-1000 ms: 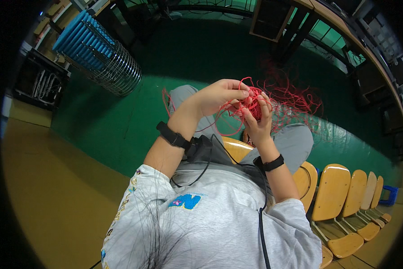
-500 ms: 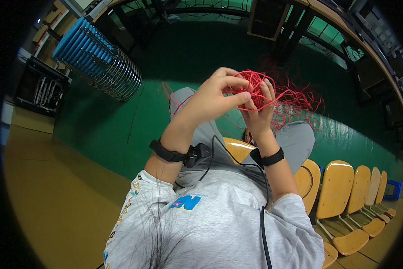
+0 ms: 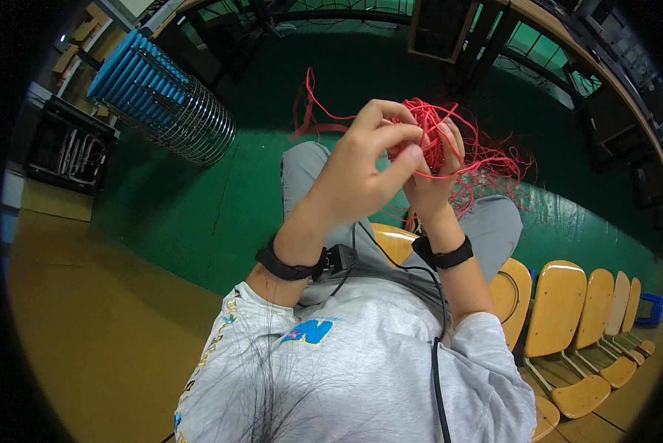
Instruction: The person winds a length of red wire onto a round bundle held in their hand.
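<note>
A tangled bundle of thin red cord point(image 3: 449, 144) is held up in front of me, above my grey-trousered knees. My left hand point(image 3: 361, 173) pinches a strand of it between thumb and fingers. My right hand point(image 3: 431, 173) cups the bundle from behind, partly hidden by the left hand. Loose loops of red cord point(image 3: 494, 173) spill to the right over my right knee, and one long end point(image 3: 313, 111) trails up and left over my left knee. Both wrists wear black bands.
I sit on a row of orange plastic seats point(image 3: 567, 325) that runs to the right. Below lie a green floor point(image 3: 198, 214) and a yellow floor strip point(image 3: 88, 317). A blue and wire cylindrical rack point(image 3: 161, 100) lies at upper left; dark wooden frames point(image 3: 449, 29) stand beyond.
Both hands have risen with the red cord bundle and come closer to the camera. The left hand has shifted its grip onto a strand at the front.
</note>
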The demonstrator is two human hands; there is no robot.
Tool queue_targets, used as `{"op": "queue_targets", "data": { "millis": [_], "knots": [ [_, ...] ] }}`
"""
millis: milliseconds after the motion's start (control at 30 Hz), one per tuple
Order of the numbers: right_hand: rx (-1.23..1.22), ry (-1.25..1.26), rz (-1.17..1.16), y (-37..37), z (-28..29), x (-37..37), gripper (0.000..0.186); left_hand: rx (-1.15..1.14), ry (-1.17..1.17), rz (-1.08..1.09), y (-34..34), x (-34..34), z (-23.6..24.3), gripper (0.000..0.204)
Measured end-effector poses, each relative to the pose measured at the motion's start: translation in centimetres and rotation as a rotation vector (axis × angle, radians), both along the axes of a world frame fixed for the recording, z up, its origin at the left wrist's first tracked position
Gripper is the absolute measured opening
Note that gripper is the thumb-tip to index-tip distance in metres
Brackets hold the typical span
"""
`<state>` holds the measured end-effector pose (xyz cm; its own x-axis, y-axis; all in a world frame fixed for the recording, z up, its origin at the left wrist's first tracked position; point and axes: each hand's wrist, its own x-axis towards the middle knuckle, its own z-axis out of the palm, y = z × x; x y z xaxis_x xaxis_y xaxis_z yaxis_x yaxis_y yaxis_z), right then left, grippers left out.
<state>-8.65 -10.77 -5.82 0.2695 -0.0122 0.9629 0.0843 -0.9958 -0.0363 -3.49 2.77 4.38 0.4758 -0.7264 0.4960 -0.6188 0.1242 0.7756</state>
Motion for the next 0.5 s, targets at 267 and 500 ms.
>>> {"op": "queue_targets", "data": {
  "millis": [267,500],
  "knots": [
    [0.202,-0.120,0.298,0.3,0.8,-0.2,0.026,-0.078,-0.120,0.053,1.4,-2.3,1.0,0.032],
    [0.051,-0.238,0.301,0.3,0.8,-0.1,0.036,-0.035,0.018,0.090,1.4,2.4,-0.3,0.035]
  ]
}}
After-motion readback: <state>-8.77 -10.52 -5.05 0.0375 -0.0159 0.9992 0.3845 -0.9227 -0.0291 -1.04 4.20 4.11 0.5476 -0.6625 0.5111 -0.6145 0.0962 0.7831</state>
